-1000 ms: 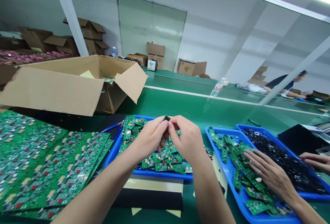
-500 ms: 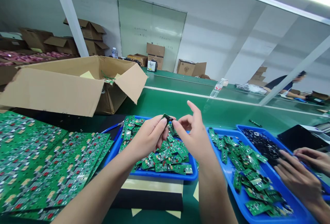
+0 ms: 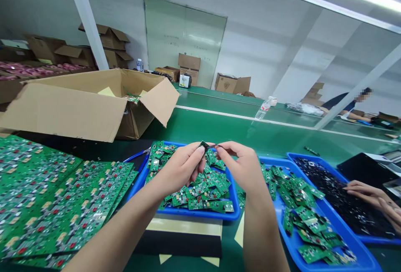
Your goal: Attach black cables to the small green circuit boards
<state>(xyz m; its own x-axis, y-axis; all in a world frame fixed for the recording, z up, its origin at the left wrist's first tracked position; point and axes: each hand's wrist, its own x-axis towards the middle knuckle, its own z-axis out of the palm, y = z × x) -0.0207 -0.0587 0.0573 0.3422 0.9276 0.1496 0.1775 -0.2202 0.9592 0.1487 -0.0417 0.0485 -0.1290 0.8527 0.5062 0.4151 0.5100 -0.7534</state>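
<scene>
Above the middle blue tray, my left hand pinches a small green circuit board between thumb and fingers. My right hand is closed just to the right of it, thumb against curled index finger. A thin dark strip runs from the board to the right fingertips; its kind is too small to make out. Beneath both hands, small circuit boards lie heaped in the tray. My left fingers cover most of the held board.
Stacked large circuit panels lie at left, with an open cardboard box behind. Blue-handled pliers rest by the middle tray. At right are a tray of boards and a tray of black parts, where a co-worker's hands reach.
My right hand's raised index finger has curled down, and the hand now pinches the dark strip a little away from the board. The co-worker's hands have moved right, over the black parts.
</scene>
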